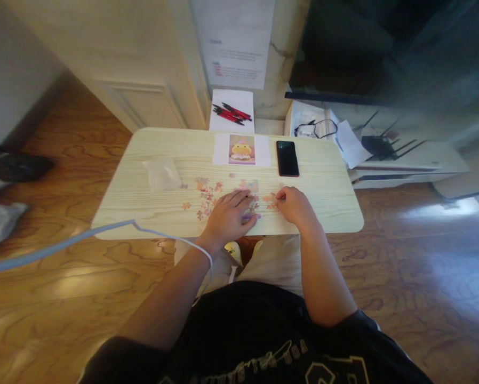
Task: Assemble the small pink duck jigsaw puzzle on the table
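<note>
Small jigsaw pieces (207,196) lie scattered on a pale wooden table (327,181). My left hand (229,216) rests flat on the table with its fingers stretched over a joined patch of pieces (252,186). My right hand (293,205) is curled, its fingertips pinched at a small piece beside loose orange pieces (269,200). A printed picture of a yellow figure (241,149) lies at the table's far edge.
A black phone (287,158) lies right of the picture and a clear plastic bag (162,173) lies at the left. Red and black pens (231,113) rest on a white box behind the table. A light cable (103,232) runs to my left wrist.
</note>
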